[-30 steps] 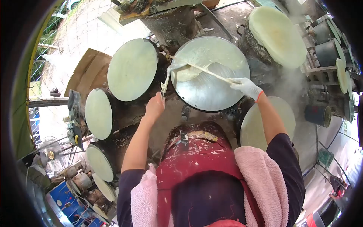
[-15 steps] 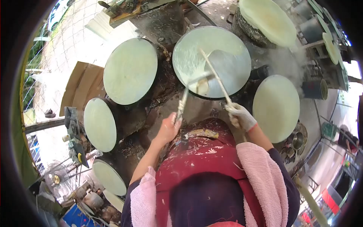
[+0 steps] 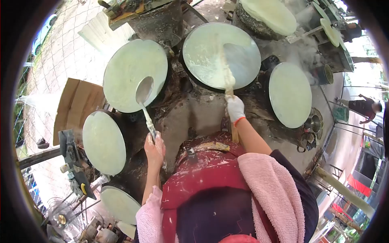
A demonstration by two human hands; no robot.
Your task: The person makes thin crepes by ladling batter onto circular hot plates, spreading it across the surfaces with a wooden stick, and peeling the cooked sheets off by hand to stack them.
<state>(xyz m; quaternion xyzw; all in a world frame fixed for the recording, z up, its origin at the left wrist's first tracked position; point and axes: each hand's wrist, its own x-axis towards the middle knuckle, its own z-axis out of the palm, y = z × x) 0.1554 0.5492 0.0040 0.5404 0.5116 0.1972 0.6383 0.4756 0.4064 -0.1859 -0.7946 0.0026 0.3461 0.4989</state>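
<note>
My bare left hand is closed round the wrapped handle of a ladle. The ladle's round head lies over the near edge of the left pan, which bears a pale coating. In a white glove, my right hand grips a long wooden stick smeared with pale paste. The stick reaches over the middle pan; its lower end shows below my hand. Pale coating covers much of that pan, with a bare grey patch at right.
More pale-coated pans stand at the right, left and lower left. Steam rises at the upper right near a dark pot. A cardboard sheet leans at left. A person is far right.
My left hand has moved the ladle from the middle pan to the left pan. My right hand has moved up and left, and its stick now points more steeply away from me.
</note>
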